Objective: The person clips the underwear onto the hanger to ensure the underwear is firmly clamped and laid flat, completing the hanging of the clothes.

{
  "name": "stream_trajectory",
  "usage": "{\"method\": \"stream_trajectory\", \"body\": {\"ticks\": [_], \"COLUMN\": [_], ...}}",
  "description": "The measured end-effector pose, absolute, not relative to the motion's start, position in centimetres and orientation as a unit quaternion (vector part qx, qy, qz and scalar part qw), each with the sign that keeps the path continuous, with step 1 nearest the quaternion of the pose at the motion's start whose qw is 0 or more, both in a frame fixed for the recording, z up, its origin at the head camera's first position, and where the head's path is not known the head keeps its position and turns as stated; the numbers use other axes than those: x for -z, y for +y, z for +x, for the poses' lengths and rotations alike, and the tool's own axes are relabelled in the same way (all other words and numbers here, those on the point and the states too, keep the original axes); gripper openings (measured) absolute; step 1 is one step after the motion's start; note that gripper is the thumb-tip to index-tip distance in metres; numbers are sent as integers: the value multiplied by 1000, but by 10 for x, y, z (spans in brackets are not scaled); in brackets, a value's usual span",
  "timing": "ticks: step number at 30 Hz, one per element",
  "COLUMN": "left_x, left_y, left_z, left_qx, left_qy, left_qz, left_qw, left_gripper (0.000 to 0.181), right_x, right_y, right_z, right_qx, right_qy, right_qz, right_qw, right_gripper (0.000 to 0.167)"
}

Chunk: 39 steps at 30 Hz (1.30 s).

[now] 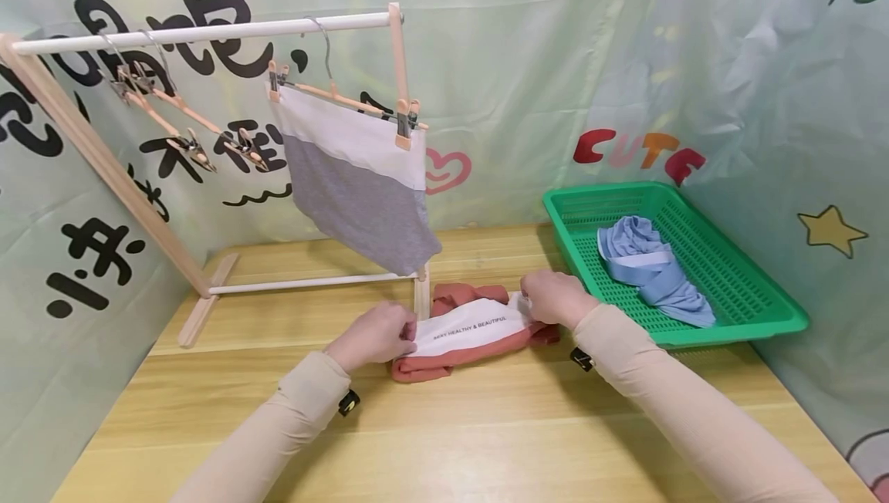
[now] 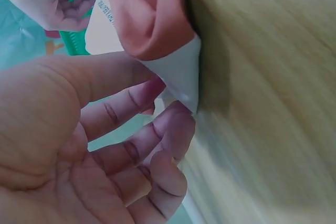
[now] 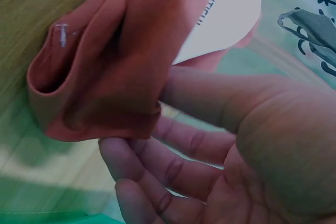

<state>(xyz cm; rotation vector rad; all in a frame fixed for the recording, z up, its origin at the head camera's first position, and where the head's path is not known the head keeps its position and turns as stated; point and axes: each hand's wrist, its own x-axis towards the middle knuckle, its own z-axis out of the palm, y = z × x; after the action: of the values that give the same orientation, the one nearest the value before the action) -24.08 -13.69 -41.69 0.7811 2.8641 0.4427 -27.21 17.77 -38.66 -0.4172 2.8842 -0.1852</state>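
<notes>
A rust-red garment with a white printed band (image 1: 468,329) lies bunched on the wooden table, just in front of the rack's right foot. At the band's left end, my left hand (image 1: 375,337) pinches the cloth between thumb and fingers. My right hand (image 1: 558,298) grips the opposite end, beside the green basket. In the left wrist view, a white corner of the garment (image 2: 181,74) sits between my thumb and fingertips. The right wrist view shows my thumb and fingers on a red fold (image 3: 105,98), with a finished opening at its end. The garment's underside is hidden.
A wooden rack with a white rail (image 1: 208,35) stands at the back left. From it hangs a grey-and-white garment (image 1: 354,179) clipped to a hanger, plus two bare clip hangers (image 1: 187,113). The green basket (image 1: 757,310) at right holds a crumpled blue garment (image 1: 653,268).
</notes>
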Motion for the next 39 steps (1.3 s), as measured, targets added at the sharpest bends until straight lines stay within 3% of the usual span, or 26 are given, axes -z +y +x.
{"method": "stream_trajectory", "body": {"ticks": [10, 19, 24, 39], "left_x": [420, 426, 428, 426], "left_y": [-140, -145, -150, -151], "left_z": [-241, -247, -252, -252], "left_qx": [-153, -193, -212, -218], "left_qy": [963, 958, 955, 952], "left_qz": [212, 190, 179, 196], "left_qw": [66, 95, 104, 87], "left_gripper": [25, 28, 22, 21], "right_x": [387, 384, 375, 352], "right_y": [173, 176, 181, 193], "right_z": [-271, -271, -271, -263], "right_qx": [44, 35, 51, 86], "right_qy": [982, 984, 986, 984], "right_qz": [-130, -125, -128, -150], "right_qw": [127, 122, 89, 32], "right_gripper": [14, 15, 5, 4]}}
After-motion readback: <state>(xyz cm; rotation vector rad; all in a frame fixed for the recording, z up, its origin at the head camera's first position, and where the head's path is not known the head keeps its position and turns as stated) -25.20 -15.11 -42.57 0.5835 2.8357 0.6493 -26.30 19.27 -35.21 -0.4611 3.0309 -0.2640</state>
